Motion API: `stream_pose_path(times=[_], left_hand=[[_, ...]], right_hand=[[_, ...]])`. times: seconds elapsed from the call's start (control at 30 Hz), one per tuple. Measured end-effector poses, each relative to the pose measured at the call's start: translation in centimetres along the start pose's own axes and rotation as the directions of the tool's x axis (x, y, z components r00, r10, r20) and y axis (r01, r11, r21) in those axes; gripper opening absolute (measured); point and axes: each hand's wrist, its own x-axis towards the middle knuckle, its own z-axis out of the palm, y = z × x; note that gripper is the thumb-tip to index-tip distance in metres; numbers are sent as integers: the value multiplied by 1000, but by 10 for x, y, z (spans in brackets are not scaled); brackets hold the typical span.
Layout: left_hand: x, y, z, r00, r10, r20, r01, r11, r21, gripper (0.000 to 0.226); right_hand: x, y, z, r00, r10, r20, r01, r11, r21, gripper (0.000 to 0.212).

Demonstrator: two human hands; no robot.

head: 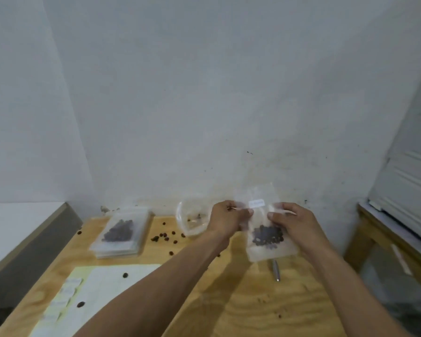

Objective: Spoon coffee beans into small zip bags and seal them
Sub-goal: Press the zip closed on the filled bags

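- Left hand (pixel 227 216): grip clamped on the top left edge of a small clear zip bag (pixel 269 229), fingers curled, thumb and fingertips pinching the strip.
- Right hand (pixel 289 218): grip clamped on the top right edge of the same bag, thumb in front.
- Zip bag held upright above the wooden table (pixel 253 307), clear of its surface; white label (pixel 257 203) near the top, between the two hands.
- Coffee beans (pixel 267 235) sit in a dark clump in the lower half of the held bag.
- Whether the zip strip is closed: cannot tell, image blurred.
- Filled bag (pixel 122 231) lies flat on a stack of bags at the table's far left.
- Clear plastic container (pixel 188 220) behind the left hand, a few beans inside.
- Loose beans (pixel 164 237) scattered on the table between stack and container.
- Metal spoon handle (pixel 275 269) shows on the table below the held bag.
- Sheet of paper (pixel 112 285) with small white labels (pixel 67 291) at near left.
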Motion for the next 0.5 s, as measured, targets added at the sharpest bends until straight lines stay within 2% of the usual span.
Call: stream_pose_path(times=[0.1,0.17,0.3,0.4,0.5], left_hand=[[11,-13,40,998,-53,34,51,997,65,36],[19,-21,62,997,-62,40,57,991,121,43],[39,-42,93,999,-14,52,-5,935,355,59],[51,-54,104,995,73,68,-98,839,535,63],[60,-60,108,978,155,141,-208,670,713,49]], right_hand=[[12,15,-33,995,4,-101,-12,997,-71,30],[22,29,-50,988,24,-151,-45,990,-137,39],[39,52,-68,977,7,-213,-76,947,-313,49],[51,65,-67,975,-7,-220,-87,905,-417,51],[63,77,-57,978,7,-207,-111,860,-497,56]])
